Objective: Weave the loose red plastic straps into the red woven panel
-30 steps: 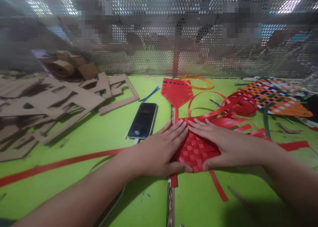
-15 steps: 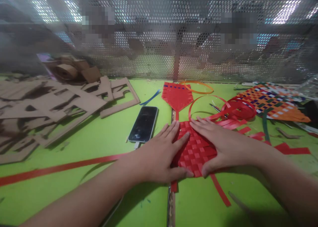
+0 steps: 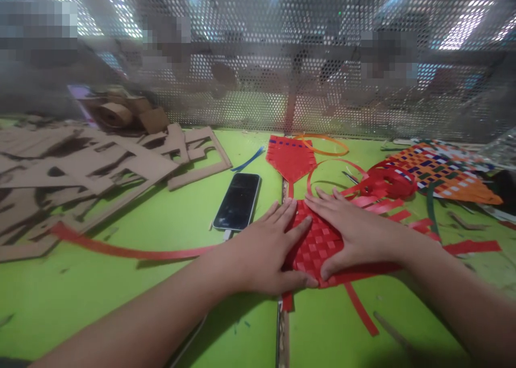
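A red woven mat of flat strips (image 3: 318, 245) lies on the green table, partly covered by both hands. My left hand (image 3: 268, 250) rests palm down on its left side, fingers spread. On its upper right part lies my right hand (image 3: 355, 231), also flat with the fingers stretched out. Loose red strip ends stick out to the right, and one red strip (image 3: 365, 311) hangs toward the front. A long red strip (image 3: 137, 252) runs out to the left from under my left forearm. Beyond the mat sits a red pointed woven piece (image 3: 291, 158) with a blue-dashed top edge.
A phone (image 3: 237, 201) with a white cable lies left of the mat. Cardboard offcuts (image 3: 121, 164) pile up at the left. An orange checkered weave (image 3: 439, 169) and a red strip coil (image 3: 391, 181) are at the right. A perforated metal screen (image 3: 258, 62) stands behind.
The long red strip at the left has shortened and its free end now curls up near the cardboard. My right hand has slid slightly left over the mat.
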`<action>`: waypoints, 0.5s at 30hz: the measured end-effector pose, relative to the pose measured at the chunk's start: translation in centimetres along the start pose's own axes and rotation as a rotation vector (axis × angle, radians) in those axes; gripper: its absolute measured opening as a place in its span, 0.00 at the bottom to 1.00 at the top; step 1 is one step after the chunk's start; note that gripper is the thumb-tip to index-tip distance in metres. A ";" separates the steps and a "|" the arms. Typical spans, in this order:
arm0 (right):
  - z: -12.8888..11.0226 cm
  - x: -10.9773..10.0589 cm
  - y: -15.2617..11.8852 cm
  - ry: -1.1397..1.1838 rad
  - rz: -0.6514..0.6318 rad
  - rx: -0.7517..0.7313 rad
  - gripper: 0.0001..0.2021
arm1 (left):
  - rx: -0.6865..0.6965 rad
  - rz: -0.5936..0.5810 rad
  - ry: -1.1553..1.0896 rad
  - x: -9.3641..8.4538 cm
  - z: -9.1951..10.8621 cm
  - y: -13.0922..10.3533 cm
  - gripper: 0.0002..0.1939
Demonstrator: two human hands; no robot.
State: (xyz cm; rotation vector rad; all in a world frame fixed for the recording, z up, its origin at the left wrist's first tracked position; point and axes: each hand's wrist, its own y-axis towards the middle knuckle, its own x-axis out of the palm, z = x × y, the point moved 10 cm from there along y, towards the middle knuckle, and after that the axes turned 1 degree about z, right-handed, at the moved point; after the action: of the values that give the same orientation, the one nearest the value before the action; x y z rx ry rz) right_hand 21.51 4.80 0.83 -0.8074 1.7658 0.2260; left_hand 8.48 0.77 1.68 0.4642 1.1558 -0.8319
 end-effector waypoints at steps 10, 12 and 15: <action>0.3 0.0 -0.3 0.010 0.044 -0.037 0.71 | 0.074 0.093 -0.014 0.4 2.6 0.6 0.51; 0.4 -1.4 -1.4 0.001 0.098 -0.048 0.66 | 0.064 0.072 -0.019 0.9 2.6 0.8 0.48; -0.6 -3.6 -4.0 0.006 0.166 -0.127 0.37 | 0.054 0.056 -0.020 1.3 2.5 0.7 0.47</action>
State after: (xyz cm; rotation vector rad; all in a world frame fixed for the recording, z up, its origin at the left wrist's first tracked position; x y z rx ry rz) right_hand 24.01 2.93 5.28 -0.7522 1.8400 0.4506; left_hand 10.76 -0.97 1.29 0.5298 1.0994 -0.8188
